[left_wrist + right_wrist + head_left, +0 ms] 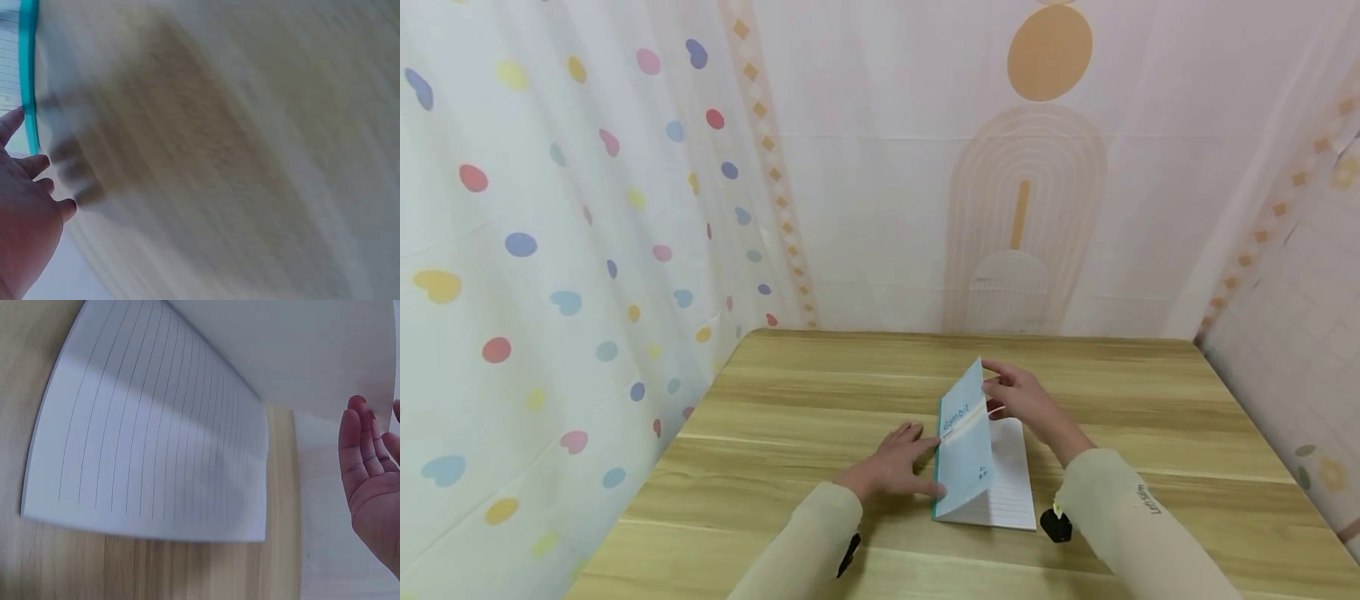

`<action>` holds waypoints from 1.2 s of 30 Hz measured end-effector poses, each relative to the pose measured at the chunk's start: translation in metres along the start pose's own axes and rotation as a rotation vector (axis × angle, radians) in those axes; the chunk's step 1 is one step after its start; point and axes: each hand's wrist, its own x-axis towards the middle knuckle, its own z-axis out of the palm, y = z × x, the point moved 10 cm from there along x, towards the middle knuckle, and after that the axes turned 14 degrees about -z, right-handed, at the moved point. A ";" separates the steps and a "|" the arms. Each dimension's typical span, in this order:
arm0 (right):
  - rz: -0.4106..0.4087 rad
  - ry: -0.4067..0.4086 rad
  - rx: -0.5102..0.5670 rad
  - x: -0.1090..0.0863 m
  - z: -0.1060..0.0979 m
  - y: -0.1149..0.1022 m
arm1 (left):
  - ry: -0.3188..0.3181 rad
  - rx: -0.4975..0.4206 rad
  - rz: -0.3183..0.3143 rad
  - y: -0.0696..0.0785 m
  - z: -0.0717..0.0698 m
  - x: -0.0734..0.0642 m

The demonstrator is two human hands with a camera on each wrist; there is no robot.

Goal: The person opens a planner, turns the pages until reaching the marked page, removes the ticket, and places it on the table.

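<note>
A notebook with a light blue cover (966, 467) lies on the wooden table, its cover lifted and tilted above white lined pages (150, 425). Handwriting and a pale band run across that cover. My right hand (1024, 402) pinches the cover's free edge near the far corner, fingers (359, 440) on the inner side and thumb on the outer. At the teal spine (28, 69), my left hand (891, 468) has its fingers spread, with thumb and index fingertips touching the notebook and the others over the table.
The wooden table (820, 375) extends around the notebook on every side. Behind it hangs a pale curtain (865, 225) with an arch pattern, and a dotted curtain (587, 250) hangs at the left. A black wrist device (1057, 526) sits under the right sleeve.
</note>
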 end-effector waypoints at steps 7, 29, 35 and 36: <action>-0.052 -0.047 0.053 0.006 0.020 -0.014 | 0.034 -0.136 0.056 0.017 -0.025 -0.005; -0.147 -0.143 -0.208 0.004 0.040 -0.014 | 0.150 -0.523 0.075 0.005 -0.110 -0.019; -0.192 -0.179 -0.626 -0.009 0.034 0.006 | 0.156 -0.529 0.089 -0.013 -0.114 -0.024; -0.194 -0.203 -0.696 -0.012 0.035 0.010 | 0.160 -0.528 0.086 -0.016 -0.114 -0.024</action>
